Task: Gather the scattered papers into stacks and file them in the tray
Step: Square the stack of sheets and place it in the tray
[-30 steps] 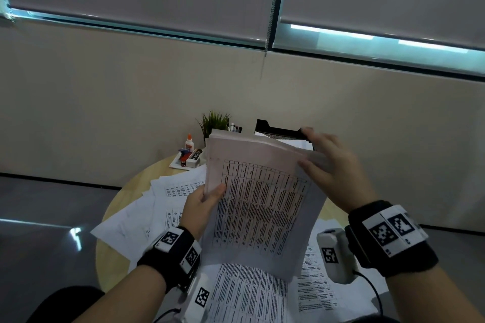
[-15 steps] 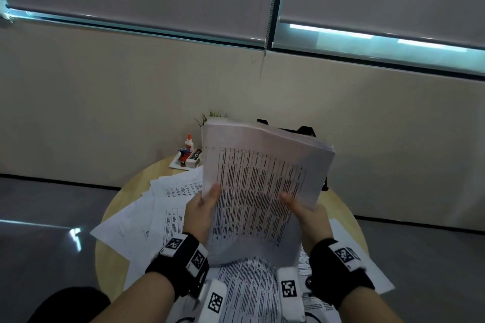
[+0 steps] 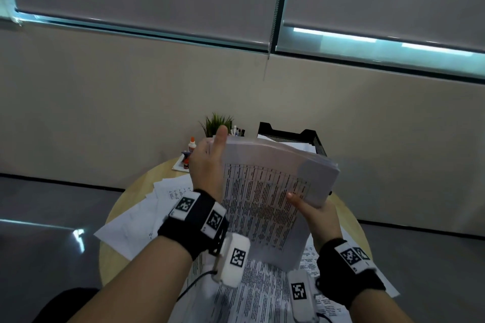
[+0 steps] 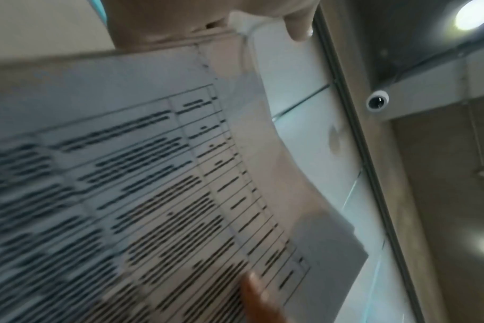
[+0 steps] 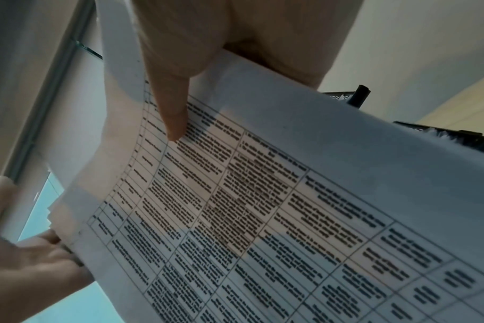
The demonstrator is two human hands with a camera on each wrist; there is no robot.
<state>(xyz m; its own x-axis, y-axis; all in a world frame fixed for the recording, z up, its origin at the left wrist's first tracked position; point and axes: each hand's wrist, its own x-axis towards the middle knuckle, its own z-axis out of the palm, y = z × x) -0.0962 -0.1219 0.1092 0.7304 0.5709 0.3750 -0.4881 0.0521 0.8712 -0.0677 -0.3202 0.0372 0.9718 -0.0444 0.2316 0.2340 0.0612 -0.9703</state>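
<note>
I hold a thick stack of printed papers [image 3: 262, 191] upright above the round table, its table-filled front page facing me. My left hand [image 3: 207, 165] grips the stack's upper left edge, thumb pointing up along it and fingers hidden behind. My right hand [image 3: 317, 217] pinches the lower right edge, thumb on the front page. The black paper tray [image 3: 312, 139] stands just behind the stack with white sheets in it. The stack [image 4: 125, 174] fills the left wrist view. In the right wrist view my thumb lies on the stack [image 5: 290, 196], and the tray [image 5: 439, 129] shows behind.
Loose printed sheets [image 3: 147, 217] lie spread over the wooden table [image 3: 123, 207], and more lie under my wrists. A small green plant [image 3: 217, 123], a glue bottle [image 3: 192, 144] and a small stationery tray [image 3: 182, 164] stand at the back left. A beige wall rises behind.
My right hand came down from the stack's top right to its lower right edge. My left hand then slid up from the lower left edge to the top left corner.
</note>
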